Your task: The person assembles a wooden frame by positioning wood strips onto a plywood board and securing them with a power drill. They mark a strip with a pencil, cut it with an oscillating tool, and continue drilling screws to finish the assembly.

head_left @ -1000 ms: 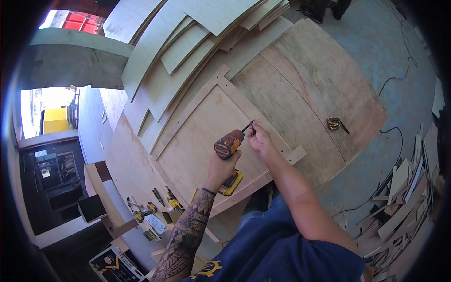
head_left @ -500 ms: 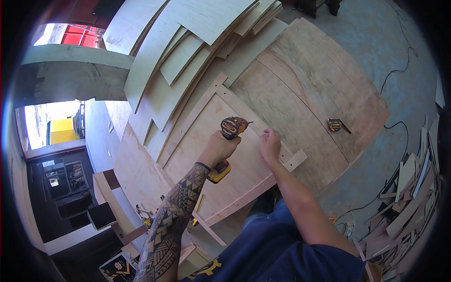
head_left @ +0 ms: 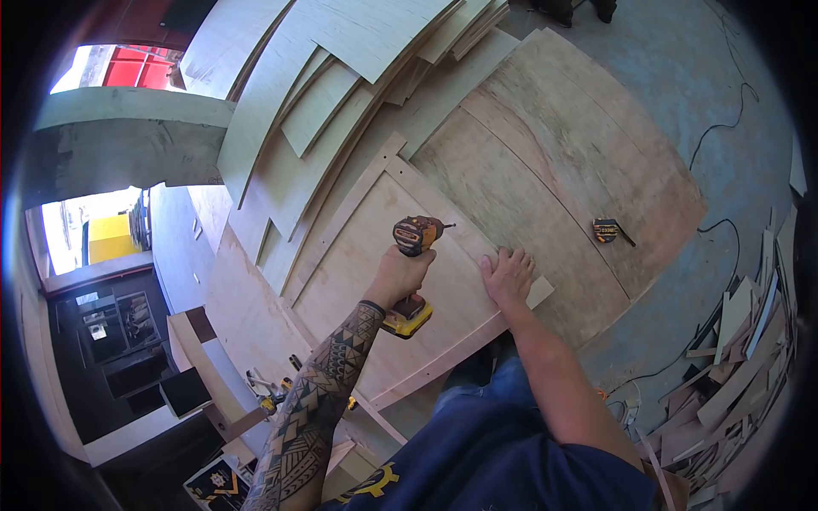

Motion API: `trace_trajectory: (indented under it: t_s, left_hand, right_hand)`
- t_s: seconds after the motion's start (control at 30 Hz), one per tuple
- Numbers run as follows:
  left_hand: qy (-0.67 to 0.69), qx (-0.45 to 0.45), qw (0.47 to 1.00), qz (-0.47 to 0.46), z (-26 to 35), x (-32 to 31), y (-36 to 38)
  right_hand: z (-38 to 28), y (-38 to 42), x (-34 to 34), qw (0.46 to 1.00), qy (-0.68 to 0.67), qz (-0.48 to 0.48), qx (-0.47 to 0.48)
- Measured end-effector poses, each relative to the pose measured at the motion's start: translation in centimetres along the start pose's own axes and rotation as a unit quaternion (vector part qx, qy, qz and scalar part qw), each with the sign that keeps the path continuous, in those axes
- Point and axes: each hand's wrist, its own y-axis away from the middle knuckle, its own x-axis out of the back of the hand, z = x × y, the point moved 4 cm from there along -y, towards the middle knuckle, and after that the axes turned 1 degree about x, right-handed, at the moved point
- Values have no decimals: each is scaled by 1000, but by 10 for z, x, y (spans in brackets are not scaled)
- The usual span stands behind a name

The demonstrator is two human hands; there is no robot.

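In the head view my left hand (head_left: 400,277) is wrapped round the grip of a cordless impact driver (head_left: 416,236), whose bit points right over a framed wooden panel (head_left: 366,264). A yellow battery sits at the driver's base. My right hand (head_left: 509,279) lies with fingers spread on the panel's right-hand strip, near its lower corner. Dark screw holes or heads dot the frame strips. By the right wrist, a short wood end (head_left: 540,292) juts out past the corner. The panel rests partly beside a large plywood sheet (head_left: 554,162).
A tape measure (head_left: 605,230) lies on the plywood sheet. Stacked plywood boards (head_left: 341,94) rise at the upper left. Wood offcuts (head_left: 733,366) are heaped at the right, with a black cable (head_left: 720,128) along the floor. A person's shoes (head_left: 558,12) show at the top.
My right hand has gone from closed fingers to spread flat on the frame strip, slightly right and lower. My left hand still holds the driver, turned slightly.
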Motion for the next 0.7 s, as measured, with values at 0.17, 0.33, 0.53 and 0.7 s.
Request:
trace_trajectory:
  t_s: [0.17,0.33,0.53,0.7]
  left_hand:
    - [78,-32,996,-13,-25,-12,10]
    - [129,-64,988,53,-114,-42,72]
    - [192,-11,977,92,-280,-88,194]
    - [277,121,902,307,-461,-113,279]
  right_hand:
    - [-1,-4,-4,1000,21,-17,-13]
    - [-2,-1,-12,996,64,50,22]
    - [0,-8,-21,994,100,-11,31]
    - [28,17,-34,990,133,-3,48]
